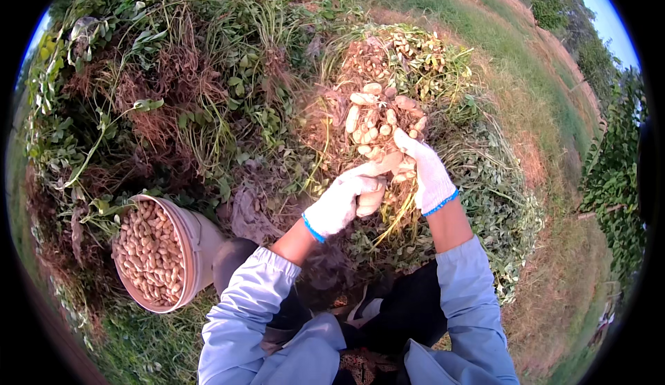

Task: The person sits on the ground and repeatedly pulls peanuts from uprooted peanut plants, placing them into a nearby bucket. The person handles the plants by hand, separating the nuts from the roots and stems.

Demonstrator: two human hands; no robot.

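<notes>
A cluster of peanut pods [370, 117] hangs on the roots of a pulled peanut plant, in front of me. My right hand [428, 169], in a white knit glove with a blue cuff, grips this plant from the right, thumb against the pods. From the left, my left hand [345, 198] in a matching glove has its fingers curled at the lower pods, close to the right hand. Whether loose pods lie inside the left palm is hidden. Yellowish stems [397, 224] trail below the two hands.
A white plastic bucket [205, 245] full of picked peanuts [150, 252] stands tilted in view at my left. Heaped peanut plants [208, 89] spread across the left and far side. More pod-bearing plants [415, 50] lie beyond my hands. Grass [519, 63] borders the right.
</notes>
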